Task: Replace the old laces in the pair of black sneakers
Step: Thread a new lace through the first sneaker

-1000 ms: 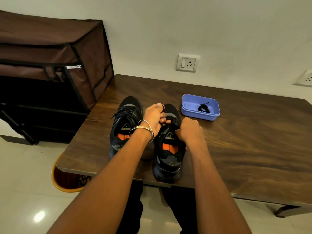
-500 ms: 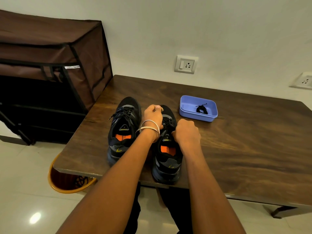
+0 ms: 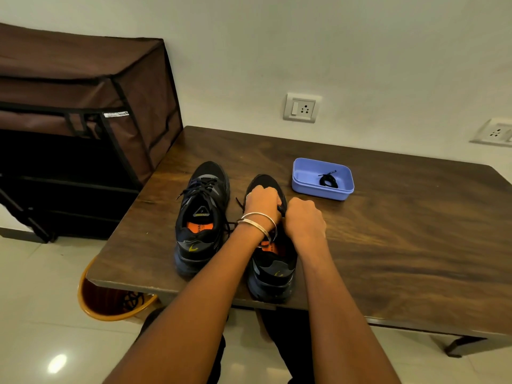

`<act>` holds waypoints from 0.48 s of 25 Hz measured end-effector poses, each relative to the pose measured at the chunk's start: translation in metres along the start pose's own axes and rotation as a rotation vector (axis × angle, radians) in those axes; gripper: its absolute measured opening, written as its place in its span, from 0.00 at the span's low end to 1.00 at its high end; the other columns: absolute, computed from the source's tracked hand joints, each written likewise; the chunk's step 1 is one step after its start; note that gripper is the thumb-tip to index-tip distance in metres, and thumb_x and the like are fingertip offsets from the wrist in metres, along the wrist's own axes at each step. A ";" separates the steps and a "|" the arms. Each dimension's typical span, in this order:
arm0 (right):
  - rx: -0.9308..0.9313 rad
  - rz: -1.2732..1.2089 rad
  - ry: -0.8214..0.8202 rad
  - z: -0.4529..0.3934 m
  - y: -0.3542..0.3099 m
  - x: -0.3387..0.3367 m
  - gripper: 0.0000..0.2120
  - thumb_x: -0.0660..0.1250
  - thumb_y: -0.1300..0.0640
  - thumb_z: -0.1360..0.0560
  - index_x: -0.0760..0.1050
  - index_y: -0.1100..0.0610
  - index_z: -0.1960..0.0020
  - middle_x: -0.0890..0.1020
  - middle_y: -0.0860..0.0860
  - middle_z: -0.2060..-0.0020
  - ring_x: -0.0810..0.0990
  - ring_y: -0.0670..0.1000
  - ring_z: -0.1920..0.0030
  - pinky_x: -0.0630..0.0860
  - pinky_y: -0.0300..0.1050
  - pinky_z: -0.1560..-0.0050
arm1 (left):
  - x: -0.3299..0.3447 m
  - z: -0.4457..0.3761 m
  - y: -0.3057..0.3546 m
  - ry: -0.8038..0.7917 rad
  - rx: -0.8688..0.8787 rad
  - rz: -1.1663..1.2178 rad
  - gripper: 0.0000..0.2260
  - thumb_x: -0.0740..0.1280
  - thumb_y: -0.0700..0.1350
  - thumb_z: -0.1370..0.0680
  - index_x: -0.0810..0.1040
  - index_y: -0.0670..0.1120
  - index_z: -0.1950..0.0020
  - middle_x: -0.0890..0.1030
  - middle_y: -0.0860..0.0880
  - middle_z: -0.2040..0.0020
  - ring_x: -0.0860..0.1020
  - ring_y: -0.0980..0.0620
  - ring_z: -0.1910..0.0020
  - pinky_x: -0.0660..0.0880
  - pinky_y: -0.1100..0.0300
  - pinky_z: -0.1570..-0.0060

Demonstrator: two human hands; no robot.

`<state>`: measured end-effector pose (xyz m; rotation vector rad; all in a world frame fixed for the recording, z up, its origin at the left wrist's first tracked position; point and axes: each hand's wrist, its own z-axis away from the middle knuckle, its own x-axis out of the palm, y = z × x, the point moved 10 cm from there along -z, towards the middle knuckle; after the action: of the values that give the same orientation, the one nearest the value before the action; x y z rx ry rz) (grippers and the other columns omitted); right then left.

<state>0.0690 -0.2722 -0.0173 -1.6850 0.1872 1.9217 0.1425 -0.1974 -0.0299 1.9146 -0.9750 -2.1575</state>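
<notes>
We sit at a dark wooden surface (image 3: 388,245) with a brown fabric shoe rack (image 3: 83,112) off to our left and an orange bin (image 3: 110,306) on the floor below the near-left corner. On the surface stand the two black sneakers, side by side, heels toward us and toes toward the wall, so each long axis runs straight away from us. The left sneaker (image 3: 203,217) is fully laced and untouched. The right sneaker (image 3: 273,261) sits directly under both hands, which makes it the one we judge to be in work.

Beyond it and to the right, well apart from the hands, a blue tray (image 3: 304,184) holds a coiled black lace (image 3: 328,180), likely the replacement. Our right hand is the nearer one to that tray.

Our left hand (image 3: 261,202), bangles at the wrist, is curled over the upper lacing of the right sneaker, toward the toe. Our right hand (image 3: 304,220) is fisted just beside it, on the sneaker's right side. Between the two a short stretch of the old lace (image 3: 281,210) shows, and both hands appear to pinch it, though the fingertips are hidden. A loose strand trails left between the sneakers. We judge the coming pull runs along the sneaker's length, eyelet by eyelet.
</notes>
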 end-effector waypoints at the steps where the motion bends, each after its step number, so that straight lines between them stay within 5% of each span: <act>1: -0.001 -0.005 0.005 0.001 0.000 0.000 0.12 0.56 0.61 0.18 0.73 0.61 0.38 0.75 0.60 0.39 0.76 0.62 0.40 0.68 0.49 0.53 | -0.001 0.004 0.002 0.056 -0.010 -0.040 0.11 0.65 0.40 0.22 0.78 0.43 0.40 0.76 0.43 0.39 0.74 0.43 0.39 0.70 0.54 0.40; 4: 0.004 -0.019 0.022 0.001 0.001 -0.001 0.11 0.56 0.61 0.18 0.73 0.61 0.39 0.76 0.60 0.40 0.76 0.62 0.41 0.69 0.49 0.53 | -0.003 0.011 -0.004 0.185 -0.083 0.002 0.11 0.60 0.39 0.19 0.75 0.40 0.38 0.75 0.41 0.39 0.75 0.41 0.40 0.72 0.53 0.44; 9: 0.023 -0.013 0.021 -0.002 0.004 0.000 0.11 0.57 0.60 0.18 0.73 0.61 0.39 0.75 0.60 0.40 0.76 0.61 0.41 0.69 0.49 0.54 | -0.004 0.015 -0.003 0.127 -0.112 0.017 0.11 0.59 0.41 0.20 0.79 0.42 0.43 0.79 0.42 0.44 0.77 0.42 0.43 0.73 0.52 0.47; 12: 0.018 -0.007 0.018 -0.005 0.005 0.003 0.10 0.61 0.59 0.19 0.73 0.60 0.39 0.76 0.59 0.40 0.76 0.61 0.42 0.69 0.49 0.54 | -0.011 0.016 -0.051 0.182 -0.442 0.289 0.10 0.65 0.45 0.25 0.81 0.40 0.53 0.82 0.42 0.54 0.81 0.41 0.52 0.78 0.53 0.52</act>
<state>0.0709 -0.2776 -0.0219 -1.6896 0.2043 1.8946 0.1474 -0.1454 -0.0464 1.6113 -0.6283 -1.8113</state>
